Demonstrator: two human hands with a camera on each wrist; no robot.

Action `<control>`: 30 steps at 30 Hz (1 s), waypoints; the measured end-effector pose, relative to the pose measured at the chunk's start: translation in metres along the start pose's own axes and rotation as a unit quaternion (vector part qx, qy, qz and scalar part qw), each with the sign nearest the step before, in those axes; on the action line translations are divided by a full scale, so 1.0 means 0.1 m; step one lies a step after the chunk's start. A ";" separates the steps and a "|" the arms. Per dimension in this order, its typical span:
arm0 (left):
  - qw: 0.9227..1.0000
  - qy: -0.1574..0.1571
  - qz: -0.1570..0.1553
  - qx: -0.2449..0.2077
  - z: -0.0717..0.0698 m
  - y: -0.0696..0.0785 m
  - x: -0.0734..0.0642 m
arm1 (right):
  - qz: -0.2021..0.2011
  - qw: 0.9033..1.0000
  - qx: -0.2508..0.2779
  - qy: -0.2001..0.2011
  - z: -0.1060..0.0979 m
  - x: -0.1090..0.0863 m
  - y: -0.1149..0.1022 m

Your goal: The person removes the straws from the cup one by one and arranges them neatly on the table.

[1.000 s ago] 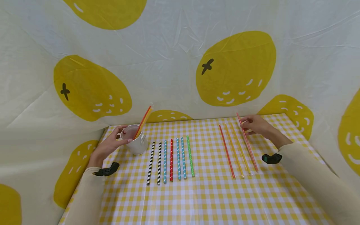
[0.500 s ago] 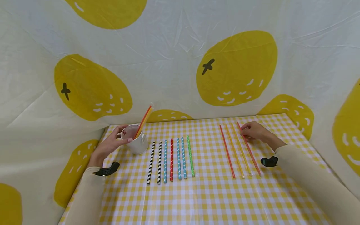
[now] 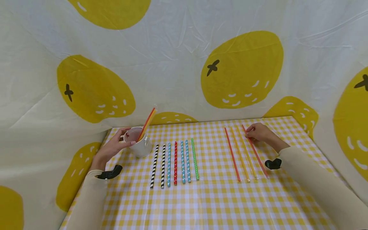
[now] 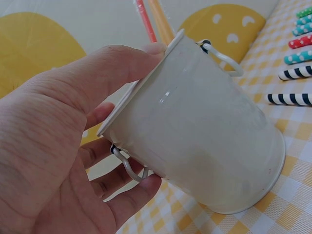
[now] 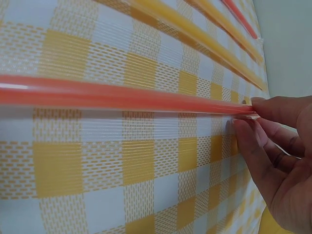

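In the head view my left hand (image 3: 109, 150) holds a white metal pail (image 3: 141, 149) at the table's back left. The left wrist view shows the thumb over the rim and the other fingers on the far side, by a small side handle (image 4: 127, 165). A red straw and an orange one (image 4: 161, 22) in clear wrapping lean out of the pail. At the right, my right hand (image 3: 259, 132) pinches a wrapped red straw (image 3: 257, 155) near its far end, between thumb and fingertips. This straw lies along the checked cloth in the right wrist view (image 5: 122, 96).
Left of the pinched straw lie two orange straws (image 3: 240, 153) and another red straw (image 3: 232, 154). Mid-table is a row of several patterned paper straws, among them black-striped (image 3: 154, 166), red-dotted (image 3: 175, 163) and green (image 3: 195, 158) ones. A lemon-print curtain (image 3: 178, 80) hangs behind the table.
My right hand has brought the red straw down onto the cloth, and its near end has shifted slightly right. The left hand and pail have stayed in place.
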State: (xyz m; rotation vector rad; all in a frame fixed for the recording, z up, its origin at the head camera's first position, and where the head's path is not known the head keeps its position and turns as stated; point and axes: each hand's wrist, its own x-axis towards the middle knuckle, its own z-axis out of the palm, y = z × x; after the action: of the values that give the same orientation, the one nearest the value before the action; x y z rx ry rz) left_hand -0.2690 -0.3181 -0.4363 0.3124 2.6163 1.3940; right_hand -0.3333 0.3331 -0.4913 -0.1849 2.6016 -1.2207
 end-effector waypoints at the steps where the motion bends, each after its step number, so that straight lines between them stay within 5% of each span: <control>1: 1.000 0.000 0.001 0.000 0.00 0.00 0.00 | 0.001 1.000 0.001 0.001 0.00 0.00 0.00; 14: 1.000 0.001 0.002 -0.008 0.01 0.02 -0.01 | 0.014 1.000 0.019 -0.004 0.03 -0.02 -0.03; 30: 1.000 0.004 0.004 -0.012 0.00 -0.02 0.02 | 0.001 0.999 -0.029 0.032 0.06 0.07 0.04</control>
State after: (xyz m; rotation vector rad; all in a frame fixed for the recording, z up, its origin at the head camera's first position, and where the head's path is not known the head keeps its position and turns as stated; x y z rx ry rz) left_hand -0.2708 -0.3185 -0.4384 0.3153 2.6057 1.4296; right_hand -0.3382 0.3299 -0.4991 -0.1558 2.6930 -1.1710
